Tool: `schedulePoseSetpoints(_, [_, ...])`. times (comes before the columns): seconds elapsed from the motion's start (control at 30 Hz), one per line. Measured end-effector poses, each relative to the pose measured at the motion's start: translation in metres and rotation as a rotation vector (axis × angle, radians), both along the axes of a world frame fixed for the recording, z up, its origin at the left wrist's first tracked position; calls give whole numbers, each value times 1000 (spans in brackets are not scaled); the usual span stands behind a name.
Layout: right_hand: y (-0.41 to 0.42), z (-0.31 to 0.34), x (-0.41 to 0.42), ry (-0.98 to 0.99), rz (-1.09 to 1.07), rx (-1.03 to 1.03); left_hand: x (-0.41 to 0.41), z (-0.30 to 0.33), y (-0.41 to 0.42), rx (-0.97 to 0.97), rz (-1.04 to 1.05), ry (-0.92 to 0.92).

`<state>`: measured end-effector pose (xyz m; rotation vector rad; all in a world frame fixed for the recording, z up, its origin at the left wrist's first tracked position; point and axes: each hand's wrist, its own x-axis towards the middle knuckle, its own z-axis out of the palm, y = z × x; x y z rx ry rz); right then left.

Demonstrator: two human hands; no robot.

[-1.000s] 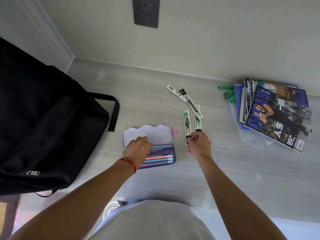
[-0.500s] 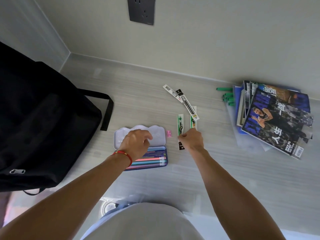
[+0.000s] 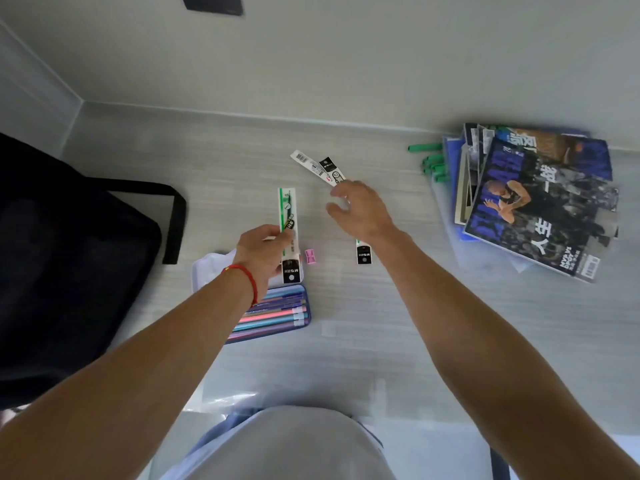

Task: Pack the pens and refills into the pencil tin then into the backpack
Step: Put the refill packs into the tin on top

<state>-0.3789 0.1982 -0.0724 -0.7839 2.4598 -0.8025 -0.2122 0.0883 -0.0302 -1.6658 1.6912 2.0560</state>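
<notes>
Here the left hand (image 3: 261, 252) pinches a green refill pack (image 3: 287, 223) above the open tin (image 3: 277, 315), where pens (image 3: 273, 317) lie in its tray. The right hand (image 3: 360, 211), fingers loosely spread and holding nothing, hovers by two packs (image 3: 317, 166) farther back; another pack (image 3: 363, 254) shows under its wrist. The backpack (image 3: 69, 254) sits left, magazines (image 3: 533, 199) right.

**Pale desk tucked into a corner**

Light grey wood-grain desk (image 3: 398, 323) pushed right into a corner, plain off-white wall (image 3: 346, 57) behind and another wall on the left. Dark wall socket (image 3: 213, 3) up top, cut off by the frame. Soft even light, no harsh shadows, slight sheen on the desk.
</notes>
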Motion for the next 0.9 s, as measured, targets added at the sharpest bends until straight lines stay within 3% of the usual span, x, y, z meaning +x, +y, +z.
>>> schedulePoseSetpoints(0.13, [-21, -25, -50, 97, 68, 308, -10, -2, -11, 34, 65, -56])
schedulePoseSetpoints(0.47, [-33, -32, -9, 524, 247, 360, -15, -9, -13, -94, 95, -44])
schedulePoseSetpoints(0.6, [-32, -27, -3, 498, 249, 412, -15, -7, -8, -109, 87, -21])
schedulePoseSetpoints(0.9, [-13, -23, 8, 384, 99, 321, 4, -7, -3, -80, 47, -50])
